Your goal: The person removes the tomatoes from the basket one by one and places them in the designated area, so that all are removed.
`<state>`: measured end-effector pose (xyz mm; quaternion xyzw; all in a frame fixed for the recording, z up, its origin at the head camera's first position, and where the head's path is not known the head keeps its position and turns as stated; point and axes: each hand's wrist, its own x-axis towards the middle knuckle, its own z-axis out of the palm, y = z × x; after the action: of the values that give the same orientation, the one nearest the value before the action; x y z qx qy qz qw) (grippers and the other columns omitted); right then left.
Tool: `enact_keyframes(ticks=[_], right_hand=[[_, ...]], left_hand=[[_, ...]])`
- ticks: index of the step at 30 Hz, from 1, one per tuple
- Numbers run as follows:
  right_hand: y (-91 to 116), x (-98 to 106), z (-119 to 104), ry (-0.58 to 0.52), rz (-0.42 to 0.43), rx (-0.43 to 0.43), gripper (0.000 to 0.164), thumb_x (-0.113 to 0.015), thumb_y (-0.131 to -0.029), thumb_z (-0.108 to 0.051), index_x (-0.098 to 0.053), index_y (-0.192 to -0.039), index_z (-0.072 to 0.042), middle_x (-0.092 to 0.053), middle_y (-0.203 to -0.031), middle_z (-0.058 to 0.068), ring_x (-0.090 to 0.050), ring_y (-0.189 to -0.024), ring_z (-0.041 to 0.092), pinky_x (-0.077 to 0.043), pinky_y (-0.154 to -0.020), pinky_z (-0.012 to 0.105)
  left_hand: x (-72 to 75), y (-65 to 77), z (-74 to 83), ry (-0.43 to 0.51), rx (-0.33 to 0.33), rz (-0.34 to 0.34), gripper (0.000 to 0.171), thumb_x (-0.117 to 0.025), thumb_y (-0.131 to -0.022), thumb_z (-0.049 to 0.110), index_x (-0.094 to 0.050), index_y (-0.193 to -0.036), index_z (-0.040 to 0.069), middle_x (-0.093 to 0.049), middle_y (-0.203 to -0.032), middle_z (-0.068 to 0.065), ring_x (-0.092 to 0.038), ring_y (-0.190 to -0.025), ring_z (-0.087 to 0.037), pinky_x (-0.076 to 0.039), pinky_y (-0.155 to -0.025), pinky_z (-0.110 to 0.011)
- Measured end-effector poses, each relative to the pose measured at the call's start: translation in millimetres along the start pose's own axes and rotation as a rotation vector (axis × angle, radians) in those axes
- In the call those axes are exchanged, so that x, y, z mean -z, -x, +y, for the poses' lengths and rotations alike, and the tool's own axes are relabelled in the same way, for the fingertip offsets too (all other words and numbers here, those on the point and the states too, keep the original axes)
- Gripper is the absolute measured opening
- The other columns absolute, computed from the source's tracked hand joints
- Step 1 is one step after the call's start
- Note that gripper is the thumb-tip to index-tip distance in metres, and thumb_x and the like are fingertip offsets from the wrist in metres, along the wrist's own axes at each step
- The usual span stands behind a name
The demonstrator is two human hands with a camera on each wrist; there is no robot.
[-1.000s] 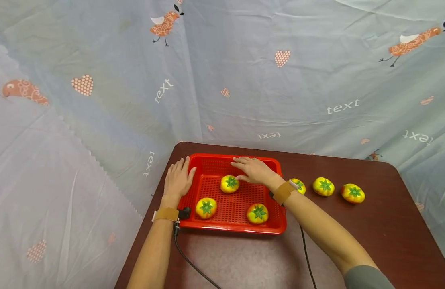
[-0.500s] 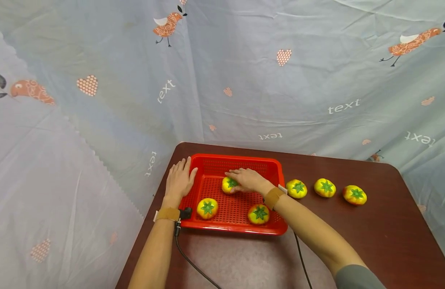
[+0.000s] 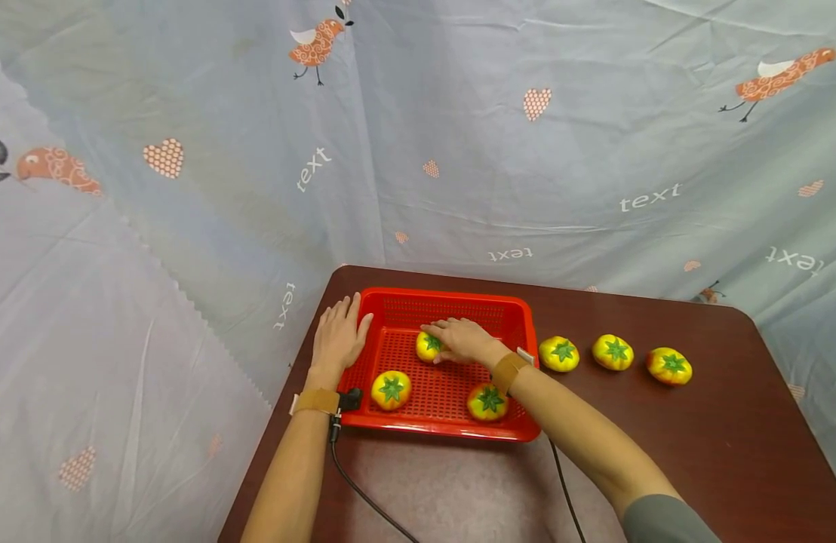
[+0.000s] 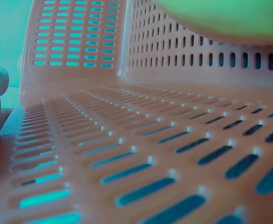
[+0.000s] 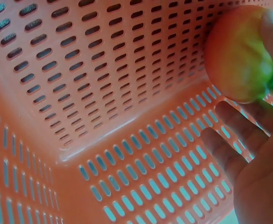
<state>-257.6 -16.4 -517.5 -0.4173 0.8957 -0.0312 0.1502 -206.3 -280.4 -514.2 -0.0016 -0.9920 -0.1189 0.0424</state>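
Behind the desk [image 3: 717,422] hangs a printed curtain [image 3: 452,121]. In the red basket [image 3: 438,430], the right hand [image 3: 465,342] pinches the farthest toy tomato [image 3: 427,348], probably light, firm and slick, best held round its sides; the left hand [image 3: 338,337], fingers straight, lies over the basket's left edge.

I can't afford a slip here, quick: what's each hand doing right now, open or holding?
Left hand: open, at the left edge of the basket.
Right hand: closed on the rearmost fruit in the basket.
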Motion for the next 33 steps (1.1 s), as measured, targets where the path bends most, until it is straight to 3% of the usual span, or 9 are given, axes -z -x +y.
enact_keyframes(ticks=[16, 26, 33], right_hand=[[0.1, 2.3, 0.2, 0.066, 0.057, 0.041, 0.068, -0.063, -0.094, -0.041, -0.036, -0.152, -0.018, -0.049, -0.148, 0.011, -0.052, -0.132, 0.031, -0.039, -0.111, 0.053], [20.5, 41.5, 7.8, 0.045, 0.177, 0.069, 0.070, -0.068, -0.092, -0.036, -0.038, -0.152, -0.016, -0.048, -0.148, 0.010, -0.052, -0.130, 0.033, -0.041, -0.107, 0.058], [47.1, 63.8, 28.2, 0.074, 0.275, 0.049, 0.071, -0.067, -0.091, -0.040, -0.038, -0.151, -0.016, -0.051, -0.145, 0.010, -0.052, -0.130, 0.033, -0.044, -0.104, 0.055]], left_hand=[[1.6, 0.5, 0.3, -0.009, -0.001, -0.009, 0.065, -0.032, -0.105, 0.045, -0.023, -0.156, 0.006, -0.031, -0.157, -0.022, -0.029, -0.145, -0.039, -0.016, -0.122, -0.052], [1.5, 0.4, -1.4, -0.013, -0.006, 0.005, 0.064, -0.031, -0.105, 0.045, -0.024, -0.156, 0.006, -0.033, -0.156, -0.022, -0.031, -0.144, -0.039, -0.016, -0.122, -0.052], [-0.2, 0.2, -1.4, -0.003, -0.005, 0.000, 0.065, -0.031, -0.105, 0.046, -0.024, -0.156, 0.006, -0.032, -0.156, -0.023, -0.029, -0.145, -0.040, -0.016, -0.122, -0.053]])
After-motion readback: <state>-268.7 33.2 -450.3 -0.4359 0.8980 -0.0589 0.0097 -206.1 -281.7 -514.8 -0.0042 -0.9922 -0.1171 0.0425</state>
